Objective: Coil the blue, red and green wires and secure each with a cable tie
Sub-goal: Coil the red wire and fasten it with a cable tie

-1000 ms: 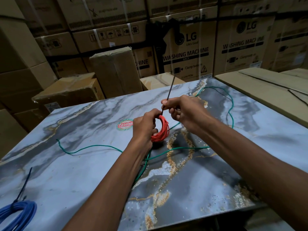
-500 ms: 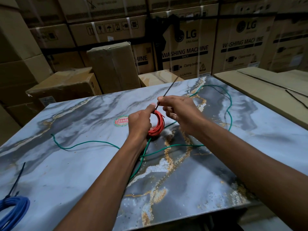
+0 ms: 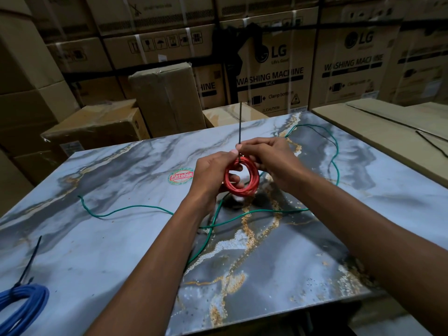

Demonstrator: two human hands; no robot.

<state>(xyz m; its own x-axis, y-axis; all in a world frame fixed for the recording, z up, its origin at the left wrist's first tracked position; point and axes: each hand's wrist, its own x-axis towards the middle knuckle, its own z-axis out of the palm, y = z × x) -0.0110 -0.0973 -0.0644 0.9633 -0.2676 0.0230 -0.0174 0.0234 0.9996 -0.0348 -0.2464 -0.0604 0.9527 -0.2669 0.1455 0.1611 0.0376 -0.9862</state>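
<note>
A red wire coil [image 3: 252, 177] is held upright above the middle of the marble table [image 3: 109, 238]. My left hand [image 3: 211, 175] grips its left side, fingers through the loop. My right hand [image 3: 269, 161] pinches a black cable tie [image 3: 240, 122] at the coil's top; the tie's tail stands straight up. The green wire [image 3: 126, 209] lies loose and uncoiled across the table, under my arms and out to the far right. A blue wire coil [image 3: 24, 304] with a black tie around it rests at the table's near left edge.
Stacked cardboard boxes [image 3: 274, 69] wall in the far side and the left. A flat cardboard sheet [image 3: 388, 132] lies at the right, with another black cable tie [image 3: 431, 141] on it. A round red sticker [image 3: 181, 176] sits mid-table.
The red coil has turned to face me as a full ring. The cable tie's tail has swung from leaning right to upright. Both hands stay on the coil.
</note>
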